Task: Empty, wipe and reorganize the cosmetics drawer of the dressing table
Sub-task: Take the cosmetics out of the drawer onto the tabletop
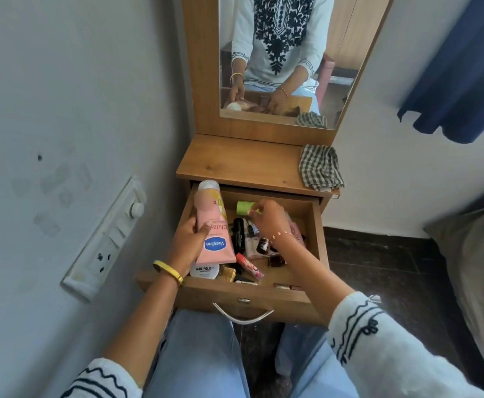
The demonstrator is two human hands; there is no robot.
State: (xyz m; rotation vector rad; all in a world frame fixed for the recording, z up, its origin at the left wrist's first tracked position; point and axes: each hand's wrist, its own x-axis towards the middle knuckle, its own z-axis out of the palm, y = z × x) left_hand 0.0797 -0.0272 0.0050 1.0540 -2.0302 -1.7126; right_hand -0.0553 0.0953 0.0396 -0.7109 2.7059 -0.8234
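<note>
Emptying step, judging by a drawer (317,225) pulled out and crowded with cosmetics, nothing yet set on the desk (243,165) above it

Left hand (190,239) wrapped round a pink Vaseline tube (213,225), grip closed on its lower half, white cap pointing away toward the mirror (278,53), tube lifted at the drawer's left side. Label upside down from here: "Vaseline" in the blue oval, "Gluta-" above it, smaller print beneath too fine to read

Right hand (269,218) deeper in the drawer, fingertips pinching at a small green item (245,207) near the back wall; grip closed on it as far as can be told, though the exact hold partly hidden by the knuckles

Below the tube, a round white tub (205,270) marked "NAIL POLISH", second line too small to make out. Beside it a gold case (227,273), a pink lip stick (249,264), dark bottles (262,245) and a black tube (238,234), all loose and overlapping

Checked cloth (320,168) lying on the desk's right end, untouched, ready for the wipe

Next move, likely: lift both held items clear of the drawer and set them on the desk, well apart from the cloth. Calls for a raise high enough to clear the drawer's wall, then repeat trips for the small loose pieces; wiping not yet possible with so much inside
</note>
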